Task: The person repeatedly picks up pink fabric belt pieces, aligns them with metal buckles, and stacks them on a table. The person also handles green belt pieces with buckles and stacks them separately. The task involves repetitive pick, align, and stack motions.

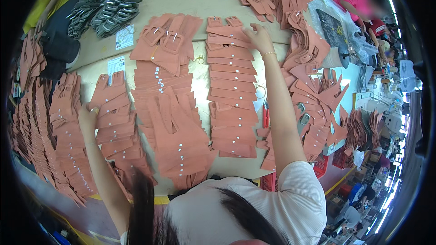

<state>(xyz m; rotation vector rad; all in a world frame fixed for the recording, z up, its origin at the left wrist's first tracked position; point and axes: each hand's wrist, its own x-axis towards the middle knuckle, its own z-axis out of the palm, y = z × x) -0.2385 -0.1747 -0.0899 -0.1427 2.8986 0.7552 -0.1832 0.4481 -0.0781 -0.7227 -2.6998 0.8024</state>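
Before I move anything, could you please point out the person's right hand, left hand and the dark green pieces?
Right hand [260,40]: head view, middle of the hand.
Left hand [86,117]: head view, middle of the hand.
Dark green pieces [114,17]: head view, middle of the right pile.

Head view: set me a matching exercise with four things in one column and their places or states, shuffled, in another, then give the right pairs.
1. Left hand
2. Right hand
3. Dark green pieces
4. Red-handled tool

A. Piled toward the far left of the table
B. At the salmon pieces on the left
C. Lying beside the right forearm
D. With a thin band around its wrist

Pairs: 1-B; 2-D; 3-A; 4-C
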